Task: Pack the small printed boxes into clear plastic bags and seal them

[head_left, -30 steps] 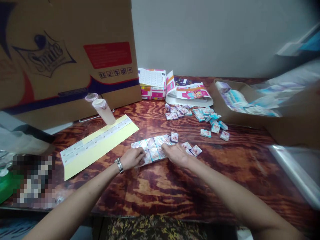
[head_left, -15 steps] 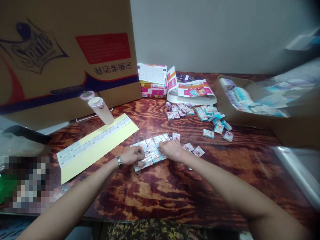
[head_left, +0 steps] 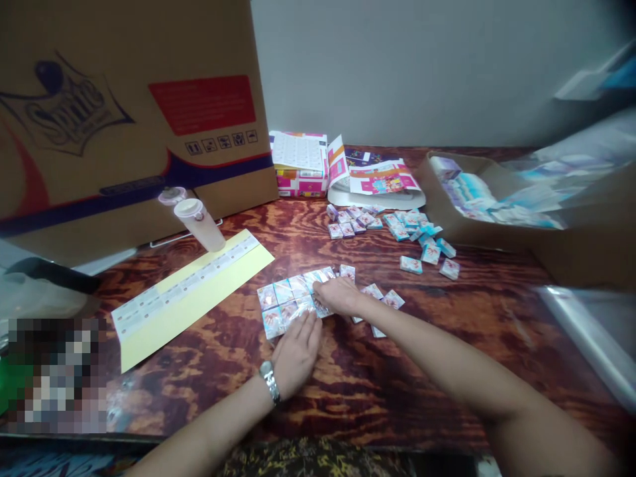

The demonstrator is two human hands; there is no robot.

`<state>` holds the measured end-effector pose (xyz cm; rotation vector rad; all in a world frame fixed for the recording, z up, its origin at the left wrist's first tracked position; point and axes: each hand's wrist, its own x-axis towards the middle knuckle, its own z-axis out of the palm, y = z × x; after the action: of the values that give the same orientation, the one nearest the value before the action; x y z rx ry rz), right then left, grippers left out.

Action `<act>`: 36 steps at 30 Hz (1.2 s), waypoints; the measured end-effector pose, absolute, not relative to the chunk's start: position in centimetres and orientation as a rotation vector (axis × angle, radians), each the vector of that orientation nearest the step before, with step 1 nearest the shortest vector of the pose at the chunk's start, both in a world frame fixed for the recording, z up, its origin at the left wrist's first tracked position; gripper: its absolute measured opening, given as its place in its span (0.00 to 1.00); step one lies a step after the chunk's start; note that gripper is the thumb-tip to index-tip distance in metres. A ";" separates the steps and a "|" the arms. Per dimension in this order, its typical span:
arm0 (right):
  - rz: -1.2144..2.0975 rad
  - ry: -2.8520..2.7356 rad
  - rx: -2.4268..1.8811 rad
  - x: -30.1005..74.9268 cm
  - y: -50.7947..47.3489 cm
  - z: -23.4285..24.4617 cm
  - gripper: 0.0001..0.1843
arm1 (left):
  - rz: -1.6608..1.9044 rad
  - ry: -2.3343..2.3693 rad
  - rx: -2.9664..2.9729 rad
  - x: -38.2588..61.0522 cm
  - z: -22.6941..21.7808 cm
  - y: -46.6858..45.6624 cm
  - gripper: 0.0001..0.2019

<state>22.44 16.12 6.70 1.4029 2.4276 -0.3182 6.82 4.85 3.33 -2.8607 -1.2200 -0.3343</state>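
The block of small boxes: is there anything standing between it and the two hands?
Only what looks like clear film over the block of small boxes; the left hand and right hand both touch this wrapped block.

A hand could be slid in at the front edge of the worktop (head_left: 362, 404), between left forearm (head_left: 218, 424) and right forearm (head_left: 437, 354). Back left corner's totally walled off by a big carton (head_left: 134, 109), back right's blocked by an open box (head_left: 477, 234).
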 end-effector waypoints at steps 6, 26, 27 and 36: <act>-0.462 2.580 1.466 24.6 15.7 7.8 0.15 | -0.153 -1.179 -2.788 6.3 1.0 6.9 0.25; -0.504 2.877 2.682 26.6 7.8 2.1 0.10 | -0.161 -1.307 -2.765 7.4 1.7 6.7 0.27; -0.565 2.792 2.725 26.7 8.3 2.4 0.11 | -0.162 -1.313 -2.757 7.4 1.7 6.7 0.26; -0.538 2.332 2.583 27.6 12.2 2.5 0.15 | -0.139 -1.281 -2.752 7.4 2.1 6.8 0.28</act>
<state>27.63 12.17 2.45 2.5828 2.3319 -0.5378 7.42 6.82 2.13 -2.7521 -1.2809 -0.1393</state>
